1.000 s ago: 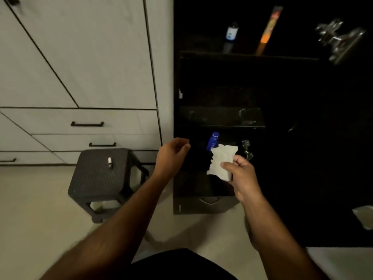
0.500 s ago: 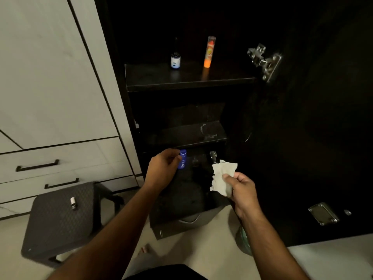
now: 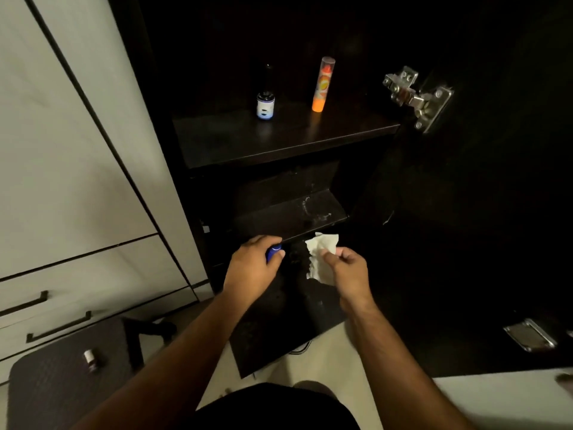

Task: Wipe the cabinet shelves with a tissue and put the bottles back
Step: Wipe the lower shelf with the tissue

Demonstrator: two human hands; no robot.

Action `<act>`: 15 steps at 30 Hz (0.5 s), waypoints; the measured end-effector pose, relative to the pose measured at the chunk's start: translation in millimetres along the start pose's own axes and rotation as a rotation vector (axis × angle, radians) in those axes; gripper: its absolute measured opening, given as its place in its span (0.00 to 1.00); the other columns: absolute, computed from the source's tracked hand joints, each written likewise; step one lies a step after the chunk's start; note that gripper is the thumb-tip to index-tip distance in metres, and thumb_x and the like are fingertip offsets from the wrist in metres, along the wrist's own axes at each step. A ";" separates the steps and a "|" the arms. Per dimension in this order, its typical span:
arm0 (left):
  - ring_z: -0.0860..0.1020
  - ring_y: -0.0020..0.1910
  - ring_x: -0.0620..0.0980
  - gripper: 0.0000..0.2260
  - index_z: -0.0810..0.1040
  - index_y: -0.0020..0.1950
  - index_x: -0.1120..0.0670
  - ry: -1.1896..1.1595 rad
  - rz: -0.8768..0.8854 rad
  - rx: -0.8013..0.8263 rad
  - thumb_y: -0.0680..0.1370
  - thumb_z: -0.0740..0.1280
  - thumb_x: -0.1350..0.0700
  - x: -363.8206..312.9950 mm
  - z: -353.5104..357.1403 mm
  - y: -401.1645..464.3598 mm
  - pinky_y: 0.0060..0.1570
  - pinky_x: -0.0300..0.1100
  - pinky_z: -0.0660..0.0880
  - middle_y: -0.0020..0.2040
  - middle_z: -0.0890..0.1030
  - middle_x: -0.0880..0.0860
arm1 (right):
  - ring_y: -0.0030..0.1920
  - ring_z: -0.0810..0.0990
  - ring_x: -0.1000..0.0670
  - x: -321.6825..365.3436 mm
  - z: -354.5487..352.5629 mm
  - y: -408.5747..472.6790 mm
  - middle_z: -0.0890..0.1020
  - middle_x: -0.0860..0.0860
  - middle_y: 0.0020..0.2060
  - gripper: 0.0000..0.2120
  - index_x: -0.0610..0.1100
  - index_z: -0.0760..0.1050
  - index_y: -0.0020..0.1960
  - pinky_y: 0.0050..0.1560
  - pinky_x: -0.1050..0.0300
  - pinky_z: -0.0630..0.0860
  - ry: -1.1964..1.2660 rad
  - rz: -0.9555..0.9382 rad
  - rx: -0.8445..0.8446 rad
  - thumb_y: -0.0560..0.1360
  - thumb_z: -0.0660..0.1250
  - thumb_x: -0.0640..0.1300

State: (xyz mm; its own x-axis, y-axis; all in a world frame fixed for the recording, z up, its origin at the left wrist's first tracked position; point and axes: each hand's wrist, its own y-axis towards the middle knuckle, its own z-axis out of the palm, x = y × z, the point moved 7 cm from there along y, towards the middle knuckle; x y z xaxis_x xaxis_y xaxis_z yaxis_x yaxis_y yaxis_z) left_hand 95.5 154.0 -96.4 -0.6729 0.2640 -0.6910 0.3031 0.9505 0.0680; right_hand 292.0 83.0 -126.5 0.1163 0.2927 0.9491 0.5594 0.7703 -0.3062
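Cabinet (image 3: 465, 212) fills most of my view, dark and with its door open to the right of both hands, a metal hinge (image 3: 415, 97) shining on it far above the grip. The upper shelf (image 3: 248, 144) lies well above the hands and carries two bottles: a small dark bottle (image 3: 265, 103) and, to the right of it, a tall orange tube (image 3: 322, 85), both upright and apart from each other. The middle shelf (image 3: 291, 218) sits just above the hands and shows pale smears near its right end, so I judge it is not yet wiped. My left hand (image 3: 254, 268) has its fingers curled round a blue bottle (image 3: 273, 252), of which only the top shows, in the lowest compartment. My right hand (image 3: 347, 271), just beside the left one, pinches a crumpled white tissue (image 3: 319, 256) between thumb and fingers. I judge the step in hand is to take the blue bottle out, so that the bottom shelf becomes free for wiping. The next move calls for lifting the bottle outward and low, because the front edge of the middle shelf hangs close over the knuckles. Below and to the left of the grip stands a dark stool (image 3: 55, 383) with a small vial (image 3: 90, 361) on it; there is open room on its top, and I think the bottle could wait there.
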 end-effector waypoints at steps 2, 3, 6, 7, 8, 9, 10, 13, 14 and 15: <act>0.76 0.60 0.47 0.14 0.78 0.64 0.49 0.003 0.022 0.012 0.78 0.66 0.49 2.5 2.2 0.8 0.63 0.42 0.71 0.61 0.78 0.48 | 0.39 0.82 0.45 6.9 -1.1 14.3 0.84 0.42 0.38 0.06 0.42 0.79 0.39 0.40 0.49 0.80 -0.063 -0.023 -0.029 0.74 0.72 0.40; 0.76 0.60 0.47 0.14 0.78 0.64 0.49 0.014 0.034 0.023 0.78 0.66 0.49 4.3 3.3 1.6 0.63 0.43 0.71 0.61 0.78 0.48 | 0.38 0.82 0.46 15.1 -2.8 23.9 0.83 0.45 0.37 0.06 0.44 0.79 0.38 0.38 0.50 0.79 -0.136 -0.065 -0.059 0.74 0.72 0.41; 0.77 0.60 0.48 0.14 0.78 0.64 0.49 0.028 0.036 0.036 0.78 0.66 0.50 9.0 2.5 10.0 0.63 0.46 0.72 0.61 0.79 0.48 | 0.36 0.82 0.49 53.0 0.2 54.4 0.83 0.51 0.34 0.04 0.47 0.81 0.41 0.38 0.52 0.79 -0.498 -0.279 -0.156 0.74 0.71 0.45; 0.77 0.59 0.48 0.14 0.78 0.63 0.49 0.031 0.037 0.034 0.78 0.66 0.49 9.5 2.2 13.4 0.62 0.47 0.73 0.60 0.79 0.49 | 0.36 0.81 0.50 67.2 5.4 61.2 0.82 0.51 0.34 0.03 0.47 0.81 0.43 0.39 0.53 0.78 -0.627 -0.361 -0.182 0.74 0.70 0.45; 0.77 0.59 0.49 0.14 0.78 0.63 0.49 0.037 0.038 0.033 0.78 0.66 0.49 10.1 1.9 16.4 0.61 0.48 0.73 0.60 0.79 0.49 | 0.37 0.81 0.49 77.7 12.9 67.6 0.83 0.50 0.36 0.04 0.47 0.82 0.45 0.40 0.53 0.78 -0.740 -0.444 -0.200 0.74 0.69 0.45; 0.77 0.59 0.49 0.14 0.78 0.63 0.49 0.046 0.039 0.032 0.78 0.66 0.49 10.0 0.9 18.4 0.61 0.49 0.73 0.60 0.79 0.49 | 0.40 0.82 0.47 85.9 22.7 71.6 0.83 0.49 0.39 0.04 0.46 0.82 0.46 0.42 0.53 0.79 -0.828 -0.522 -0.199 0.74 0.69 0.43; 0.77 0.59 0.49 0.14 0.78 0.63 0.49 0.050 0.039 0.028 0.78 0.66 0.49 9.4 0.3 21.0 0.61 0.50 0.73 0.60 0.79 0.49 | 0.43 0.82 0.46 89.6 33.6 75.8 0.84 0.48 0.42 0.06 0.45 0.83 0.48 0.45 0.53 0.79 -0.903 -0.587 -0.175 0.74 0.68 0.41; 0.77 0.60 0.50 0.14 0.78 0.63 0.49 0.047 0.012 0.021 0.78 0.66 0.49 8.3 -0.8 26.4 0.63 0.49 0.72 0.60 0.79 0.50 | 0.54 0.82 0.44 69.6 67.5 81.8 0.84 0.46 0.53 0.14 0.44 0.83 0.55 0.57 0.53 0.77 -1.134 -0.629 0.083 0.73 0.64 0.36; 0.77 0.60 0.50 0.14 0.78 0.64 0.49 0.049 -0.003 0.018 0.78 0.66 0.49 8.6 -1.6 28.2 0.62 0.48 0.72 0.60 0.79 0.50 | 0.61 0.79 0.44 54.5 77.2 78.6 0.82 0.45 0.59 0.18 0.44 0.81 0.60 0.63 0.53 0.74 -1.223 -0.637 0.200 0.73 0.63 0.35; 0.77 0.59 0.50 0.14 0.78 0.63 0.48 0.046 -0.013 0.015 0.78 0.66 0.49 8.9 -1.7 30.3 0.62 0.47 0.72 0.60 0.79 0.50 | 0.68 0.72 0.44 40.0 83.5 73.0 0.76 0.44 0.67 0.23 0.43 0.76 0.65 0.69 0.53 0.69 -1.288 -0.655 0.300 0.72 0.63 0.34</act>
State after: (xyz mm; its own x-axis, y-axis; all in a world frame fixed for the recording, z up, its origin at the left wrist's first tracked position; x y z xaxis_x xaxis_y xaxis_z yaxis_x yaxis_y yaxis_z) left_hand 97.5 185.4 -99.3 -0.7072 0.2597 -0.6576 0.3046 0.9513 0.0481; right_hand 268.9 198.3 -117.1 -0.9677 0.0207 0.2512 0.0178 0.9997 -0.0139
